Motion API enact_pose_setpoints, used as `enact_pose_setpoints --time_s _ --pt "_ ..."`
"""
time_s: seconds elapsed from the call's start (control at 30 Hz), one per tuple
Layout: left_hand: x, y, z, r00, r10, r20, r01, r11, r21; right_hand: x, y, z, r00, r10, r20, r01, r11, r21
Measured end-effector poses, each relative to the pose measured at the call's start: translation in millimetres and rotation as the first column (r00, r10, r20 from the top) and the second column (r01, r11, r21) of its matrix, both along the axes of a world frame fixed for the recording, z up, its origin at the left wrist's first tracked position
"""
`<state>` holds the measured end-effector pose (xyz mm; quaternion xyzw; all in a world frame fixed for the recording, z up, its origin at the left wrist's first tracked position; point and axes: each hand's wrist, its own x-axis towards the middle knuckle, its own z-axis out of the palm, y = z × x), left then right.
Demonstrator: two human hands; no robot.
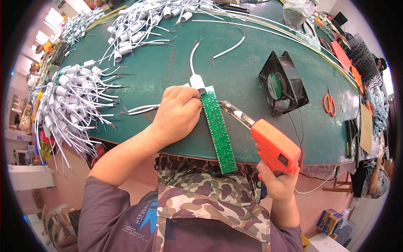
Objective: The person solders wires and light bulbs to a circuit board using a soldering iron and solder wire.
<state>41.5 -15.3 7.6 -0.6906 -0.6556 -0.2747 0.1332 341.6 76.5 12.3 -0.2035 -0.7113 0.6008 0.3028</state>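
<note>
My left hand [178,111] is closed at the upper left edge of a long green circuit board strip [219,132]; its fingertips are hidden, so what they grip does not show. Just beyond the knuckles a white cylindrical lamp holder [197,83] touches the strip's far end, its white cable [192,59] running away from me. More white cable [142,109] comes out to the left of this hand. In my right hand [277,180] is an orange soldering gun [275,145], its tip close to the right edge of the strip near the top.
White lamp holders with cables lie heaped at the left [65,98] and far left [136,31]. A loose white wire [230,48] lies mid-table. To the right stand a black fan [289,84] and orange-handled scissors [329,105]. Long pale rods [285,31] curve along the far side.
</note>
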Motion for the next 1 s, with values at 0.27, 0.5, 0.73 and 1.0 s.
enact_pose_setpoints --time_s 0.27,0.5,0.73,1.0 --pt "4 2 2 0.997 0.012 -0.08 -0.008 0.999 0.043 -4 1 -2 0.999 0.036 0.014 -0.037 0.998 0.045" --pt "5 7 4 0.993 -0.004 -0.12 0.008 0.999 0.032 -7 1 -4 0.996 0.03 0.089 -0.035 0.998 0.055" --pt "4 8 7 0.985 0.005 -0.171 -0.004 1.0 0.006 -22 -1 -2 0.999 -0.021 0.041 0.015 0.989 0.144" --pt "4 7 8 0.99 0.011 -0.144 -0.018 0.999 -0.045 -27 -1 0 0.999 -0.041 0.019 0.038 0.99 0.137"
